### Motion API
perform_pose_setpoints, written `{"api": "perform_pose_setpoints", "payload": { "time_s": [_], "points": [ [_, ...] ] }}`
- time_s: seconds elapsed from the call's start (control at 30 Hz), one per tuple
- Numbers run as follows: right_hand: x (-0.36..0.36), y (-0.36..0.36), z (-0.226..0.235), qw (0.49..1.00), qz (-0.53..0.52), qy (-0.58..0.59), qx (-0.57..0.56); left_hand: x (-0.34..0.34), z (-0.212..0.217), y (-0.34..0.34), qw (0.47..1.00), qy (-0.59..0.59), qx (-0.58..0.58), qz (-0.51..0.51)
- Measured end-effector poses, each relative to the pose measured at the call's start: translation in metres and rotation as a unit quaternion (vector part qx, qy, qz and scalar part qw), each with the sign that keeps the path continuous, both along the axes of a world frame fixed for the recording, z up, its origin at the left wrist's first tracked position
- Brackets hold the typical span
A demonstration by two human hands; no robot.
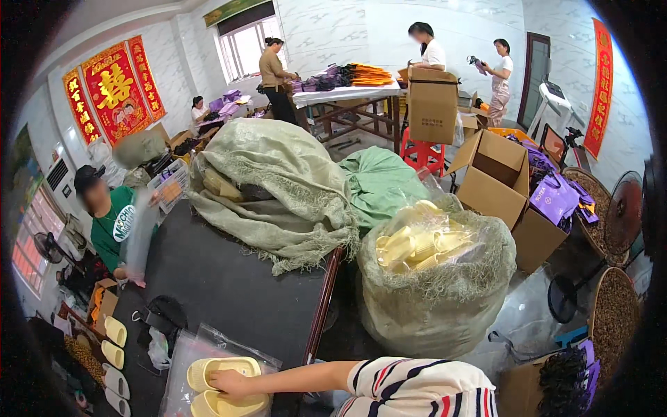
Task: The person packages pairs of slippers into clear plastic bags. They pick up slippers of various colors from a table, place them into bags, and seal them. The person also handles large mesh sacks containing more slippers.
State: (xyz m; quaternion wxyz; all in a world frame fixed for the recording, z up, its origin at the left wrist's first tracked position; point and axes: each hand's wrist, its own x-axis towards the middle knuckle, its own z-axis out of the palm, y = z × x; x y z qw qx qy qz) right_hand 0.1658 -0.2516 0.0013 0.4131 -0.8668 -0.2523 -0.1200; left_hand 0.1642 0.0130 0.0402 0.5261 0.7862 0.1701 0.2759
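A pair of pale yellow slippers lies side by side on clear plastic bags at the near edge of the black table. My right hand reaches in from the right, under a striped sleeve, and closes over the pair where the two slippers meet. Its fingertips are partly hidden against them. My left hand is out of view. To the left along the table edge stand more yellow slippers and a white pair.
Right of the table stands a woven sack of bagged yellow slippers. Another draped sack covers the table's far end. A person in green holds clear plastic at left. Open cardboard boxes and a fan stand at right.
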Motion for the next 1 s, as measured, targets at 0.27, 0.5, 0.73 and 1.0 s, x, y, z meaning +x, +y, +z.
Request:
{"api": "perform_pose_setpoints", "payload": {
  "time_s": [0.27,0.5,0.73,1.0],
  "points": [
    [-0.006,0.012,0.005,0.999,0.008,0.002,0.036,0.027,0.002,0.061,0.992,-0.02,-0.122,-0.033],
    [-0.007,-0.003,0.007,0.995,0.011,0.036,0.098,0.004,0.004,0.035,0.956,-0.044,0.291,0.004],
    [-0.01,-0.009,0.031,1.0,0.011,0.026,0.009,-0.103,-0.007,-0.019,0.886,0.154,0.415,-0.137],
    [-0.005,-0.031,0.061,0.944,0.161,0.26,0.121,-0.133,-0.022,-0.021,0.855,0.22,0.462,-0.085]
  ]
}}
